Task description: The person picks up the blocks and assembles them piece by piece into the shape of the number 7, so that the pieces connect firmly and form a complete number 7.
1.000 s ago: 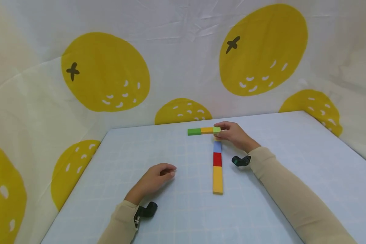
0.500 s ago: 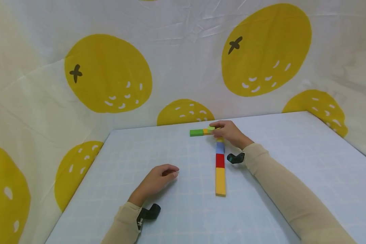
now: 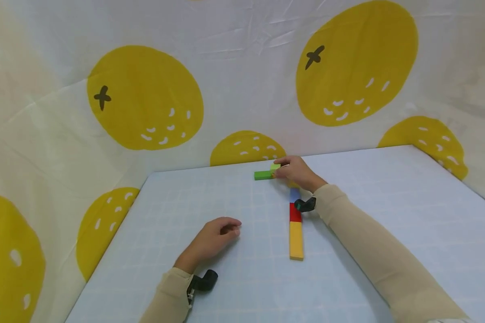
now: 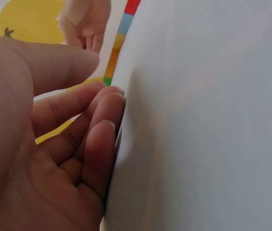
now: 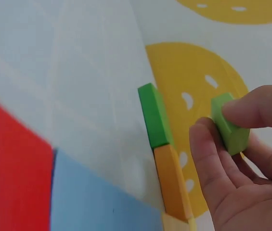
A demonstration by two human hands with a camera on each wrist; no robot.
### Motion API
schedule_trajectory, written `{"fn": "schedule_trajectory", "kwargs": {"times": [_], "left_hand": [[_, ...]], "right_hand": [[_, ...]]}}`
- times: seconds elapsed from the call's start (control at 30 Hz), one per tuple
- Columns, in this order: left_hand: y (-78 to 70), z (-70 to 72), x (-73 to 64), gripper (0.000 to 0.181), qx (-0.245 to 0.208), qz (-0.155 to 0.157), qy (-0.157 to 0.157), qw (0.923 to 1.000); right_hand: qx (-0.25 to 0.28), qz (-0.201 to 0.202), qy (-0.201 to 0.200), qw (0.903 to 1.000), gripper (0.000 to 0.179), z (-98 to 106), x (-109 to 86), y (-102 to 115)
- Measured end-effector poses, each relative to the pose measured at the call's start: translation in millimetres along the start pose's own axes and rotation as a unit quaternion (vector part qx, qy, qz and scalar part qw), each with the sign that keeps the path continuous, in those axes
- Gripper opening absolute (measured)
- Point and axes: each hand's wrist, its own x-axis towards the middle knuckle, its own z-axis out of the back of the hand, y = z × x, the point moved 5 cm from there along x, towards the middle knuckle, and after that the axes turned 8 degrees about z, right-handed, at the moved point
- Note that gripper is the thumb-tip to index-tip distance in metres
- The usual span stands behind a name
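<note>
My right hand (image 3: 298, 172) pinches a light green block (image 5: 229, 124) between thumb and fingers, above the far end of a row of blocks. In the right wrist view a green block (image 5: 155, 118) lies end to end with an orange block (image 5: 171, 180). From that corner, the row runs toward me: a pale yellow piece (image 3: 293, 184) partly behind the hand, a blue block (image 3: 294, 194), a red block (image 3: 294, 212) and a longer yellow block (image 3: 296, 240). Loosely curled, my left hand (image 3: 211, 241) rests on the table with nothing in it.
The table (image 3: 242, 287) has a pale, faintly checked cover. Behind it and at its left hangs a white cloth (image 3: 242, 89) printed with large yellow fruit. Each wrist carries a small black camera (image 3: 205, 280).
My right hand has moved left with the light green block, from above the corner of the row toward the green block. The left hand stays on the table.
</note>
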Motion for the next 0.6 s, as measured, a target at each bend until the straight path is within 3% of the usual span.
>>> {"fn": "schedule_trajectory", "kwargs": {"times": [0.3,0.6], "left_hand": [[-0.9,-0.8,3.0,0.025,0.003,-0.016,0.003,0.9999],[2.9,-0.4,3.6,0.025,0.011,-0.020,0.000,0.9997]], "right_hand": [[-0.017,0.024,0.002,0.9996,0.044,-10,10.0,8],[0.014,0.024,0.001,0.9996,0.039,-27,19.4,8]]}}
